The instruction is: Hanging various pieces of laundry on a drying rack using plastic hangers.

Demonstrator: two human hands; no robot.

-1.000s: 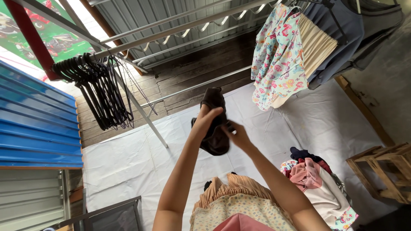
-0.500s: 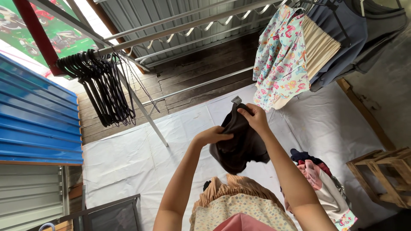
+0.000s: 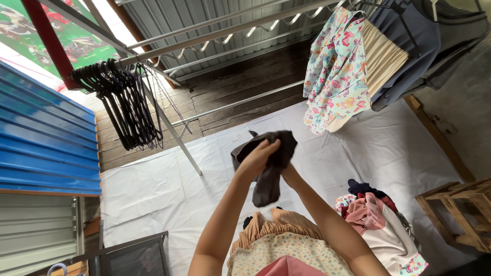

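A dark brown garment [image 3: 270,180] hangs bunched in front of me, held up above the white sheet [image 3: 153,199] on the floor. My left hand [image 3: 259,158] grips its top fold. My right hand [image 3: 289,175] sits just below and behind the cloth, mostly hidden by it, holding the fabric from the right. Both arms reach up from the bottom of the view.
A metal drying rack [image 3: 220,23] spans the top. A bundle of black hangers [image 3: 123,110] hangs at its left; a floral top [image 3: 335,76], a beige pleated piece [image 3: 381,53] and grey clothes [image 3: 414,46] hang at right. A clothes pile [image 3: 381,225] and wooden crate [image 3: 460,214] lie right.
My right hand dropped from the garment's top edge to below and behind it. The garment went from spread wide to bunched, and my left hand took the top fold.
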